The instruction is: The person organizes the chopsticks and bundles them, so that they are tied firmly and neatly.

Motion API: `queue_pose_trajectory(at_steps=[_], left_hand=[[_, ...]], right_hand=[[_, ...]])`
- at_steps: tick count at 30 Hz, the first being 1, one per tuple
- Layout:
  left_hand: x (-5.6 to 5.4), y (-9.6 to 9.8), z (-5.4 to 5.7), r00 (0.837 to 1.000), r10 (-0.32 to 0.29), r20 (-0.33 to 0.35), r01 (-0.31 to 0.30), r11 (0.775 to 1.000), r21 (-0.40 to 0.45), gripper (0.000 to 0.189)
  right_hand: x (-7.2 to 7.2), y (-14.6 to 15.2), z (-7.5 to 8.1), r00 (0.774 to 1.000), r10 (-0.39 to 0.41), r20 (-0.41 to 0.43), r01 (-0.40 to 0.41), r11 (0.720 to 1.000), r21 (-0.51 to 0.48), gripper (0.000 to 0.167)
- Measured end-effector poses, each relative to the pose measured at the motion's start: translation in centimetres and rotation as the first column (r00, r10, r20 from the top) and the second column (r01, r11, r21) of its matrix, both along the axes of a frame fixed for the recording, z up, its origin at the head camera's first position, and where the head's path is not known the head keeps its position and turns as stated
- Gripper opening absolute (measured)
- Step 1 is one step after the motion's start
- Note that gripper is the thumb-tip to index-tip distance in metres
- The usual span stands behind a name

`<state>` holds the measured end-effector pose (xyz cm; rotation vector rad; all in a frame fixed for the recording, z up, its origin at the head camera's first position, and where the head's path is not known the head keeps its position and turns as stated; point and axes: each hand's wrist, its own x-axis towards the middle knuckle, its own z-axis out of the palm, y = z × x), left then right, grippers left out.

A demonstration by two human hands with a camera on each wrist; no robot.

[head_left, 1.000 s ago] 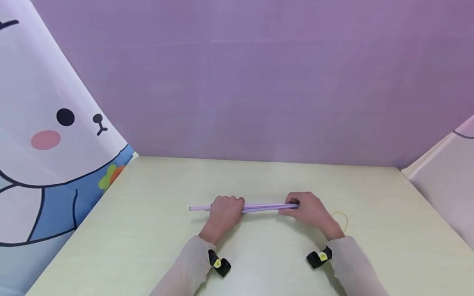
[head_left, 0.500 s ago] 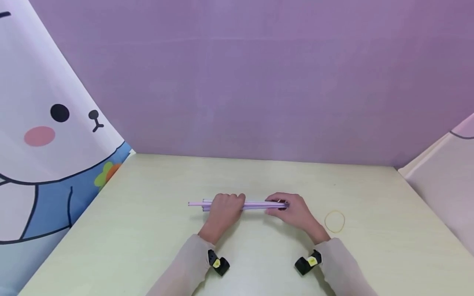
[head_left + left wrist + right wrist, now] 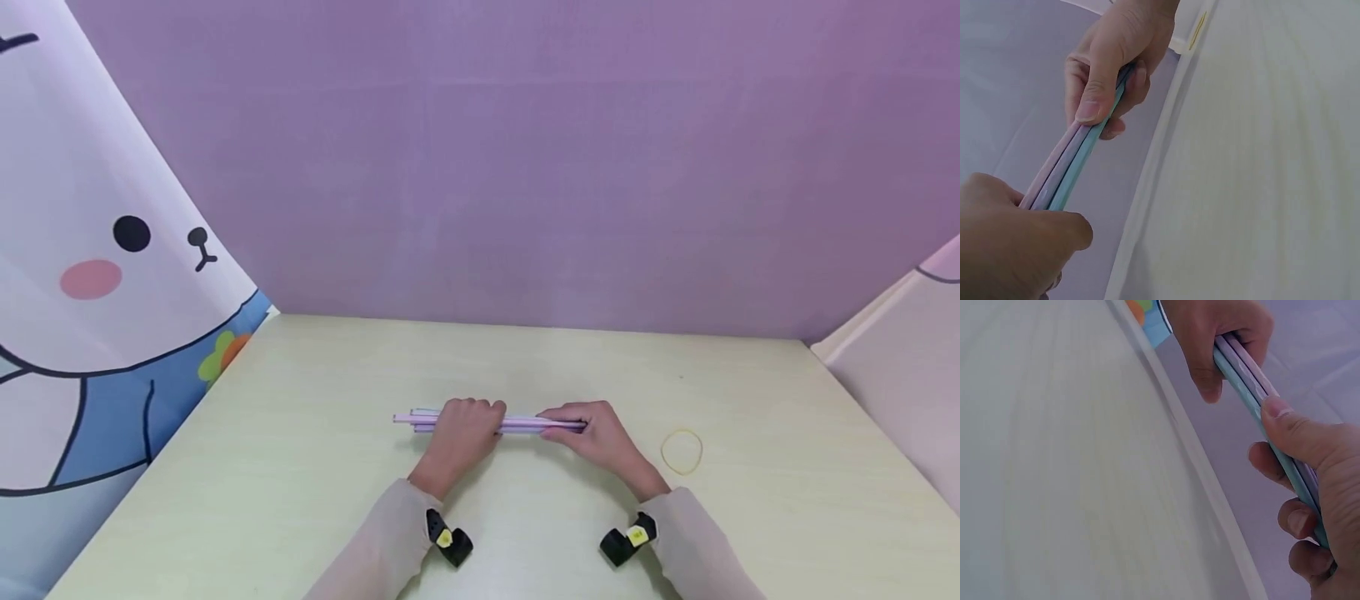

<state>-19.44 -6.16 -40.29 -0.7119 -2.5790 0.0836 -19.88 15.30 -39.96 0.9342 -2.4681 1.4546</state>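
Observation:
A bundle of slim, straight pastel sticks (image 3: 521, 425), pink, lavender and mint green, lies level across both hands in the head view. Around its left part curl the fingers of my left hand (image 3: 463, 433), and uneven stick ends jut out past that hand. My right hand (image 3: 603, 437) grips the other end, the thumb on top and the curled fingers underneath, as the right wrist view shows. Between the hands the sticks (image 3: 1069, 165) run side by side. The palms hide the rest, so their exact kind is unclear.
A thin yellow rubber band (image 3: 682, 452) lies in a loop on the pale table (image 3: 360, 358), to the right of my right hand. A purple backdrop (image 3: 525, 167) rises behind the table, with a cartoon-printed cloth (image 3: 90, 333) at the left.
My right hand has moved left, closer to my left hand, and its fingers have tightened on the stick ends. More stick ends show beyond the left hand. The whole rubber band has come into view.

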Motion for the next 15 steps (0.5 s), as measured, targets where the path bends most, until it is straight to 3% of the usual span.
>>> queue_pose_trajectory(at_steps=[4, 9, 15], left_hand=[[0.0, -0.1, -0.1, 1.0, -0.011, -0.007, 0.011, 1.0, -0.025, 0.017], [-0.1, -0.1, -0.2, 0.999, -0.03, -0.013, 0.03, 0.998, -0.051, 0.016], [0.0, -0.4, -0.3, 1.0, -0.01, -0.019, 0.009, 0.997, -0.077, 0.018]], right_hand=[[0.0, 0.3, -0.2, 0.998, -0.011, 0.066, 0.009, 1.0, 0.028, 0.021], [-0.6, 0.7, -0.9, 0.997, -0.006, 0.081, 0.002, 0.999, 0.043, 0.021], [0.4, 0.1, 1.1, 0.995, 0.061, 0.084, -0.07, 0.991, 0.109, 0.019]])
